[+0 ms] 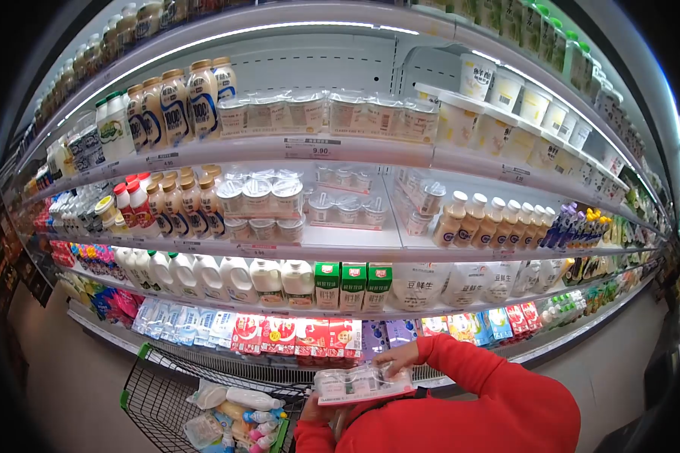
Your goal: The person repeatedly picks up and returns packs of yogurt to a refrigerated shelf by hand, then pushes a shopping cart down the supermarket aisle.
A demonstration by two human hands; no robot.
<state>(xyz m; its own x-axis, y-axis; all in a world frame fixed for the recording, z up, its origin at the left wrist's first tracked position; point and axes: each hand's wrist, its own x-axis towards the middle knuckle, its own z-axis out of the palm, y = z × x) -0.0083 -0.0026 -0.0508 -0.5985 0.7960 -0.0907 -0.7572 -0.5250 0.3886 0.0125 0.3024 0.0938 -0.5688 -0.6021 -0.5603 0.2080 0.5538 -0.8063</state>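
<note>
A clear-wrapped multipack of yogurt cups (351,387), with a pink strip along its lower edge, is held low in front of me. My left hand (319,410) grips its left end from below, with most of its fingers hidden beneath the pack. From the right, my right hand (397,358) reaches over the pack, its bent fingers on the top near the right end. Red sleeves cover both arms. Just left of the pack is a wire shopping cart (155,396) with a green-trimmed rim, containing bottles and bagged goods (238,415).
A refrigerated shelf unit (370,238) spans the view. Similar cup packs (272,113) stand on an upper shelf. Lower down are white milk jugs (238,278), green-topped cartons (353,285) and red boxes (295,336). Grey floor (87,370) shows at the left.
</note>
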